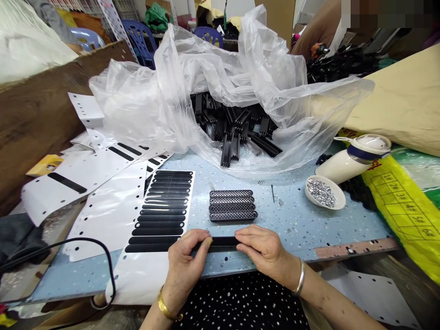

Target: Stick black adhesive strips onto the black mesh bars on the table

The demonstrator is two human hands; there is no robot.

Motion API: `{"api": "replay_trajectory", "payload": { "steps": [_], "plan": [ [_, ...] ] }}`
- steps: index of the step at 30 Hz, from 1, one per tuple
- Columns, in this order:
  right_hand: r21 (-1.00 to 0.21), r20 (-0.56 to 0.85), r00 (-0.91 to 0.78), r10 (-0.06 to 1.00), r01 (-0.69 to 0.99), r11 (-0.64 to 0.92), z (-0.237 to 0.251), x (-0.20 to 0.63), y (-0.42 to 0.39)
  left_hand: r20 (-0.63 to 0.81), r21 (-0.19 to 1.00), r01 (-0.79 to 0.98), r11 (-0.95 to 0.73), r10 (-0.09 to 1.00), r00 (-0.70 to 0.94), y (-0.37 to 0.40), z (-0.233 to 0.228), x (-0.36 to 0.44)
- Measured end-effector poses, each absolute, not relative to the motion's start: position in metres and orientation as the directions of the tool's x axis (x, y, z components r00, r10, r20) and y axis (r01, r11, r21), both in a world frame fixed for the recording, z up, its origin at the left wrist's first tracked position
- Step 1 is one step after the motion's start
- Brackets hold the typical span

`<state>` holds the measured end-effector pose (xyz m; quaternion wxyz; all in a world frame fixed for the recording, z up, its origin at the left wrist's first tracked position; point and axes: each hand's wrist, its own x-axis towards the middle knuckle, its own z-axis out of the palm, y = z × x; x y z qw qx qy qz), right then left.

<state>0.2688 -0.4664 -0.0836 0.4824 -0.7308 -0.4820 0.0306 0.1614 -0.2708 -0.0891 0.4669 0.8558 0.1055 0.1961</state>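
A long black bar (222, 244) lies level near the table's front edge, between both hands. My left hand (190, 252) grips its left end, thumb laid along the top. At the other end, the fingers of my right hand (263, 247) are pressed together over the bar. Just beyond, several black plastic pieces with a lattice pattern (232, 206) sit side by side in a row. Left of them, a white sheet of black adhesive-looking strips (163, 201) reaches under my left wrist. The bar's ends are hidden by my fingers.
A clear plastic bag (213, 68) spills black plastic parts (237, 123) at the back. To the right stand a white bowl (340, 201) of small metal bits and a leaning white bottle (338, 162). Used white sheets (110, 206) and a black cable (106, 250) lie at left.
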Motion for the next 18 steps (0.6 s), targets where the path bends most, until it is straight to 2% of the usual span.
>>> {"api": "replay_trajectory", "payload": {
  "steps": [13, 18],
  "plan": [
    [-0.509, 0.455, 0.379, 0.806, 0.853, -0.114, -0.095, 0.261, -0.479, 0.243, 0.840, -0.001, -0.543, 0.375, 0.895, -0.272, -0.088, 0.162],
    [-0.539, 0.488, 0.404, 0.774, 0.837, -0.098, -0.096, 0.263, -0.480, 0.247, 0.830, 0.002, -0.557, 0.371, 0.895, -0.271, -0.086, 0.162]
  ]
}}
